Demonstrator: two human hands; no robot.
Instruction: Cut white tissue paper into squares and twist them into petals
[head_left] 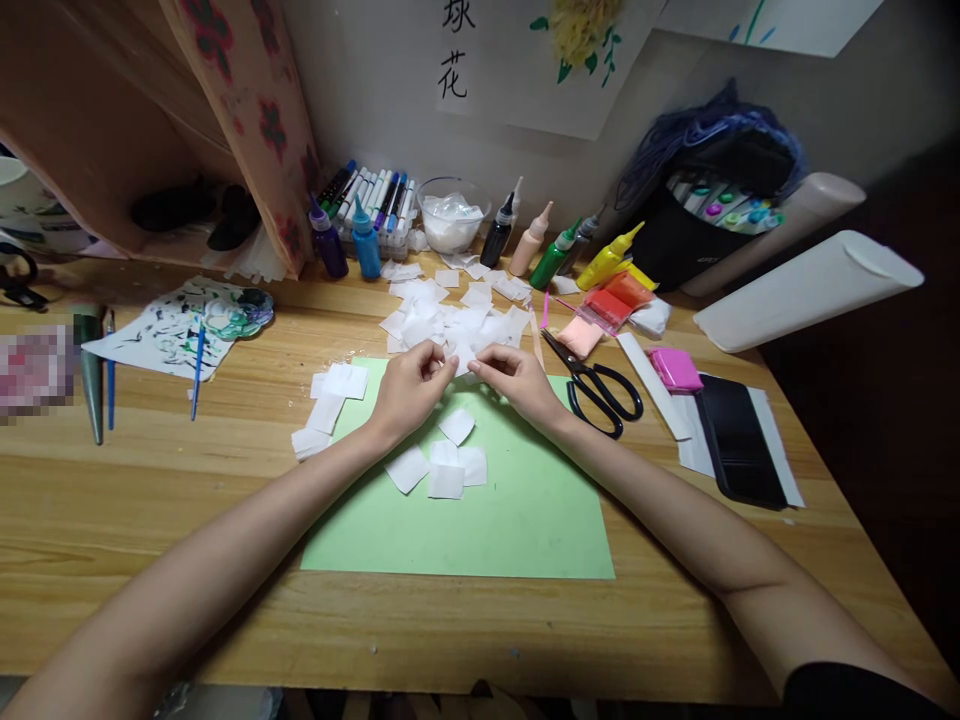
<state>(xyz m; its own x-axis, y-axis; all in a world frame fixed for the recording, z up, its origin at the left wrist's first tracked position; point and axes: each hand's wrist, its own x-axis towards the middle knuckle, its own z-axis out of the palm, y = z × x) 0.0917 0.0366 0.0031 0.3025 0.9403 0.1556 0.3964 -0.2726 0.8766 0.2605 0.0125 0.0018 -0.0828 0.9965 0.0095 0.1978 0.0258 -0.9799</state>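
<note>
My left hand [411,385] and my right hand [517,380] meet over the far edge of a light green paper sheet [517,520]. Both pinch the same small white tissue square [463,362] between fingertips. Behind them lies a heap of white tissue squares [450,320]. Several more squares [446,465] lie on the green sheet in front of my hands. Another small stack of squares [330,405] rests at the sheet's left edge.
Black scissors [596,385] lie right of my right hand. Paint bottles [555,250], a marker box [371,205] and a bowl [450,220] line the wall. A paint-stained palette sheet [180,325] with brushes lies left; a black phone [739,440] and pink clay [675,368] lie right.
</note>
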